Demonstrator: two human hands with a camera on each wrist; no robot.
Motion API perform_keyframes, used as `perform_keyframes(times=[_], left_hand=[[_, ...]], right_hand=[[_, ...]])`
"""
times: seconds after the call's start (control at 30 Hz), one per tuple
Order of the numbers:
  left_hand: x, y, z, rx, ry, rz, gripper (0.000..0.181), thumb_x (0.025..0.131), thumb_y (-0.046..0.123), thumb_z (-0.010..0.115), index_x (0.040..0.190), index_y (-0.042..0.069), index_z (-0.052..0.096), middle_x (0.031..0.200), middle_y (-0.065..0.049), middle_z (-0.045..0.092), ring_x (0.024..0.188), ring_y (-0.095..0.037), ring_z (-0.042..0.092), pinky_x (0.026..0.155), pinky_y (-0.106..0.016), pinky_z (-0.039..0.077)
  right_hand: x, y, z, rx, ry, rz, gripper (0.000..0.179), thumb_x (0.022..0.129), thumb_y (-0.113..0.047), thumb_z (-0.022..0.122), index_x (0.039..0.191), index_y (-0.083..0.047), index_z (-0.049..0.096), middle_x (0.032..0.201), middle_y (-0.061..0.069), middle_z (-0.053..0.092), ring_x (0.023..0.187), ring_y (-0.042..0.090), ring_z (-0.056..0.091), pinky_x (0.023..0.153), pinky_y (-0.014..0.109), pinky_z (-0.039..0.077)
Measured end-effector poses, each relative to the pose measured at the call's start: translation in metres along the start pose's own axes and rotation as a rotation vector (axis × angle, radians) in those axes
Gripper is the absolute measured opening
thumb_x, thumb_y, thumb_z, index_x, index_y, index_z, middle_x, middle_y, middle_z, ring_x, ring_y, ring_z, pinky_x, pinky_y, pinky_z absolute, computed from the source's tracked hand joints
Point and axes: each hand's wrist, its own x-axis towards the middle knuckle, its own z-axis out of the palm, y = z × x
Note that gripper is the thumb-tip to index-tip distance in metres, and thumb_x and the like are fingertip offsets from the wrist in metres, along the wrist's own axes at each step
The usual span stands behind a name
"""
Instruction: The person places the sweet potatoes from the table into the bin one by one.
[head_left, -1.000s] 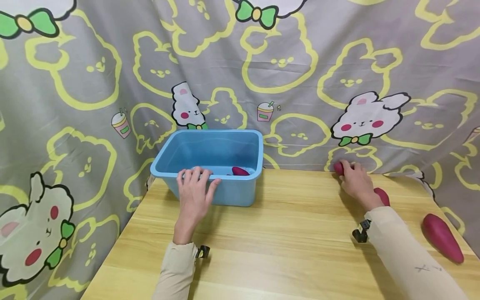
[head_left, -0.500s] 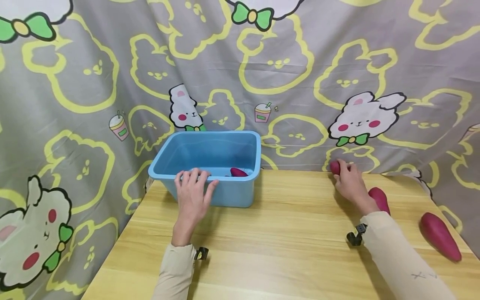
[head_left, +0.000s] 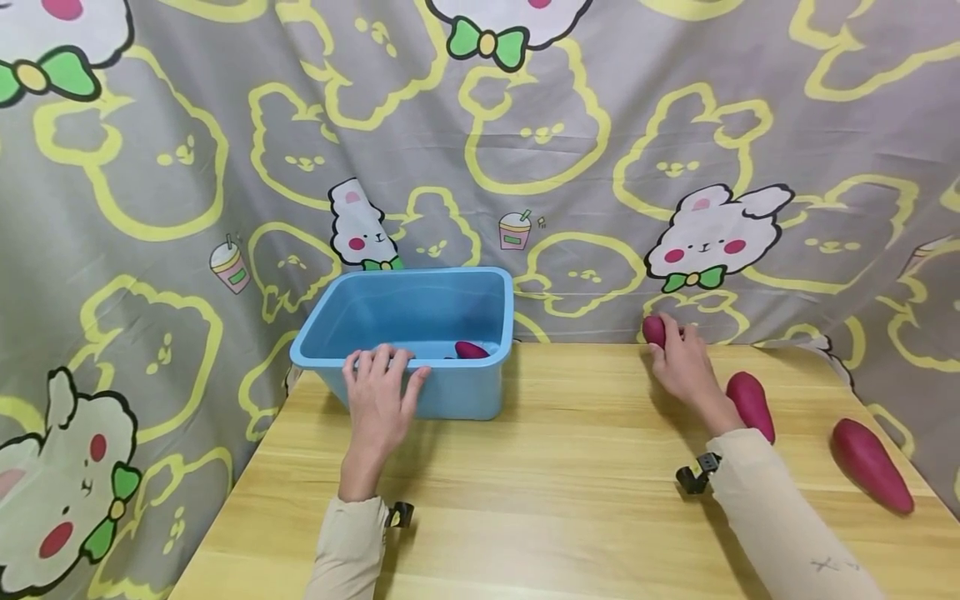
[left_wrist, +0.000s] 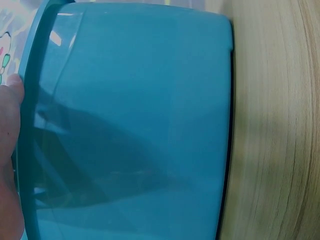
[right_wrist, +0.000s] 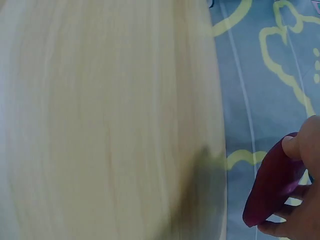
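A blue plastic bin (head_left: 457,393) stands at the back left of the wooden table. My left hand (head_left: 377,404) holds its front rim, fingers hooked over the edge; the left wrist view shows the bin's outer wall (left_wrist: 135,115) and part of the hand (left_wrist: 9,130). At the table's back edge, my right hand (head_left: 688,365) grips a purple-red sweet potato (head_left: 653,331). In the right wrist view, this sweet potato (right_wrist: 275,182) is pinched between thumb and fingers, above the edge. Inside the bin lies another sweet potato (head_left: 470,350), partly hidden by the rim.
Two more sweet potatoes lie on the table (head_left: 570,492) at the right: one (head_left: 750,406) beside my right wrist, a larger one (head_left: 872,467) farther right. A grey patterned curtain (head_left: 420,108) hangs along the back and sides.
My right hand has shifted slightly left with the sweet potato, lifting it a little. The left hand keeps its hold on the rim. The whole head view has drifted slightly.
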Motion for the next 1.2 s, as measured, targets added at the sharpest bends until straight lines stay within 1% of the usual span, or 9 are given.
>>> perform_keyframes(times=[0.17,0.4,0.57,0.67,0.83,0.97,1.2], left_hand=[[0.0,-0.001,0.0,-0.001,0.004,0.001,0.042,0.104,0.047,0.055,0.112,0.008,0.069,0.112,-0.012,0.059,0.112,-0.036,0.048,0.112,-0.062,0.019],[0.0,-0.002,0.0,-0.001,0.005,-0.002,0.042,0.104,0.047,0.055,0.112,0.008,0.069,0.112,-0.012,0.06,0.111,-0.036,0.048,0.113,-0.062,0.019],[0.0,-0.001,0.001,0.001,0.005,0.006,0.042,0.104,0.047,0.055,0.112,0.008,0.069,0.111,-0.012,0.06,0.11,-0.036,0.049,0.112,-0.062,0.02],[0.0,-0.001,0.001,0.002,0.003,0.007,0.043,0.104,0.047,0.054,0.112,0.008,0.069,0.111,-0.012,0.06,0.11,-0.036,0.049,0.112,-0.062,0.02],[0.001,-0.001,0.0,0.013,-0.004,0.008,0.045,0.105,0.049,0.051,0.112,0.009,0.068,0.112,-0.012,0.06,0.111,-0.035,0.049,0.112,-0.062,0.02],[0.001,-0.001,0.0,0.016,-0.015,0.008,0.046,0.106,0.05,0.05,0.114,0.009,0.069,0.113,-0.012,0.06,0.112,-0.035,0.049,0.112,-0.062,0.02],[0.0,-0.003,0.0,0.018,-0.007,0.001,0.042,0.104,0.047,0.054,0.113,0.009,0.069,0.112,-0.011,0.06,0.111,-0.035,0.049,0.112,-0.062,0.02]], right_hand=[[-0.003,-0.01,-0.002,0.022,0.018,0.009,0.057,0.103,-0.013,0.054,0.153,0.002,0.034,0.126,0.043,0.043,0.11,0.062,0.045,0.087,0.073,0.039],[-0.005,-0.023,-0.004,0.062,0.053,0.023,0.058,0.105,-0.018,0.053,0.156,-0.001,0.032,0.127,0.042,0.043,0.112,0.06,0.045,0.087,0.073,0.039],[-0.008,-0.027,-0.004,0.081,0.068,0.041,0.058,0.105,-0.017,0.054,0.157,-0.004,0.032,0.129,0.04,0.043,0.114,0.058,0.045,0.089,0.073,0.04],[-0.01,-0.028,-0.004,0.103,0.075,0.043,0.058,0.104,-0.016,0.055,0.157,-0.004,0.033,0.13,0.04,0.043,0.115,0.057,0.044,0.09,0.072,0.04],[-0.017,-0.036,-0.011,0.156,0.081,0.063,0.058,0.104,-0.015,0.056,0.156,-0.003,0.034,0.132,0.039,0.042,0.117,0.056,0.045,0.092,0.072,0.04],[-0.022,-0.041,-0.017,0.175,0.083,0.085,0.059,0.104,-0.018,0.056,0.157,-0.003,0.033,0.131,0.038,0.041,0.115,0.054,0.045,0.091,0.072,0.04],[-0.023,-0.045,-0.022,0.182,0.106,0.057,0.061,0.104,-0.018,0.059,0.157,-0.002,0.033,0.126,0.039,0.042,0.109,0.055,0.049,0.087,0.072,0.042]])
